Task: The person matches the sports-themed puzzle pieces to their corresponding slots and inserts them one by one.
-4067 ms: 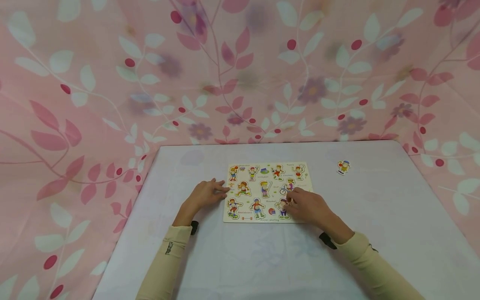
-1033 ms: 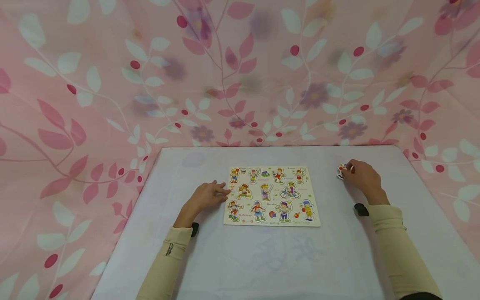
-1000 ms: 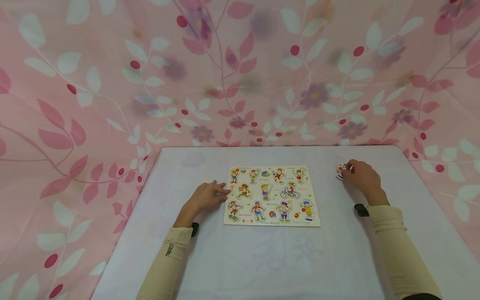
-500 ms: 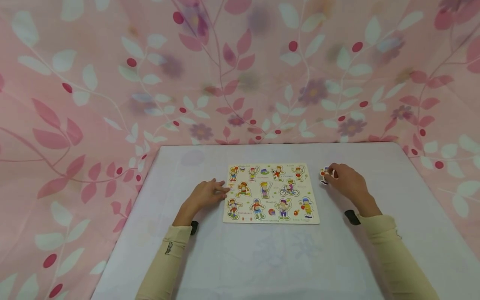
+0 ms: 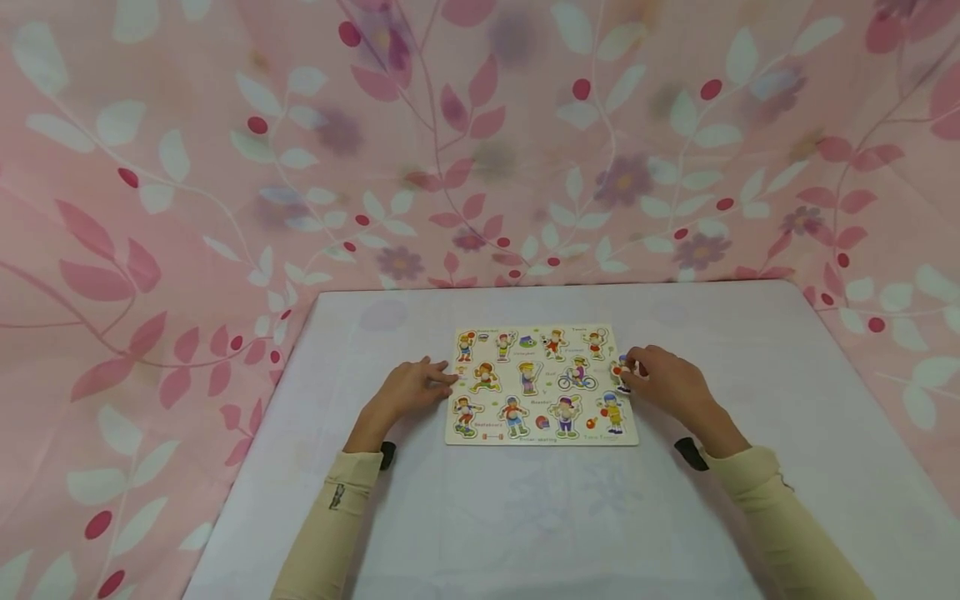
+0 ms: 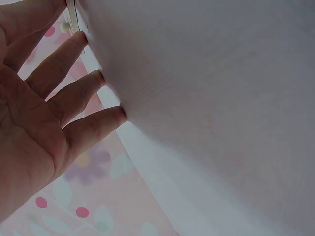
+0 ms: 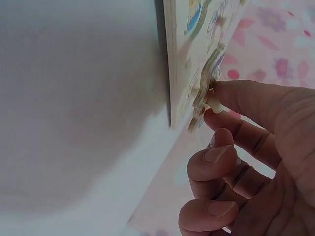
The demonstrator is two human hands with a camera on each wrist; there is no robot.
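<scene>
A flat wooden puzzle board [image 5: 492,417] lies on the table, printed with children playing sports, most with a pale round knob. My left hand [image 5: 411,390] rests at its left edge, fingers spread; in the left wrist view several fingertips touch the white cloth. My right hand [image 5: 667,385] pinches a puzzle piece [image 5: 619,373], a child in a blue cap, over the board's right edge. The right wrist view shows thumb and index finger on the knob of the tilted piece [image 7: 208,73], its other fingers curled loosely. A blue-haired figure [image 5: 613,412] is at the board's lower right.
The table wears a white cloth [image 5: 525,517]. Behind it and along the sides hangs a pink curtain [image 5: 480,142] with leaves and flowers. A black wrist strap piece [image 5: 691,454] shows under my right wrist.
My right hand left the board, picked up the puzzle piece lying at the far right, and carried it left to the board's right edge. The left hand stayed in place.
</scene>
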